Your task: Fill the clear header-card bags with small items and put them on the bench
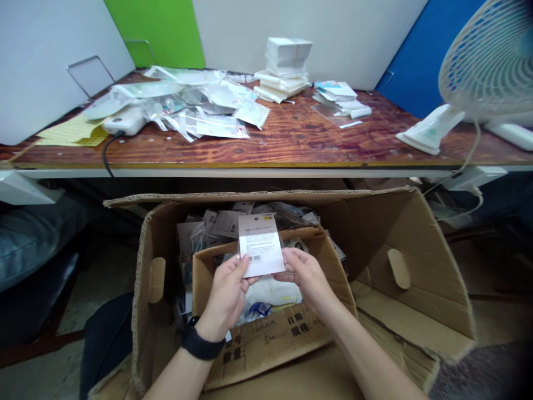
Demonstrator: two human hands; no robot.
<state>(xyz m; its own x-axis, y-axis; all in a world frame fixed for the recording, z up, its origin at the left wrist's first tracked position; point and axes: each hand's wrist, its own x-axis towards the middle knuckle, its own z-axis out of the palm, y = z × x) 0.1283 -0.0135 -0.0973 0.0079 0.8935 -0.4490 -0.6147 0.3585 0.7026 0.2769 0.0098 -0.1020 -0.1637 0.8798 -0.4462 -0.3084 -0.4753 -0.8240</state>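
Note:
Between both hands is a flat packet [261, 241] with a white printed card inside clear plastic; a barcode shows near its lower left. My left hand [228, 289], with a dark watch on the wrist, pinches the packet's lower left corner, thumb on top. My right hand [306, 275] grips its lower right edge between thumb and fingers. The packet is held above a small cardboard box [275, 339] with dark printed characters on its flap. Inside that box lie white plastic and a blue wrapper [259, 310], partly hidden by my hands.
The small box stands within a larger open carton [416, 266], where several packaged cards [227, 224] lie behind it. On the wooden table [283, 147] are a pile of plastic packets [208, 105], stacked white cards [287, 55], a white device [127, 120] with a cable and a fan [483, 66].

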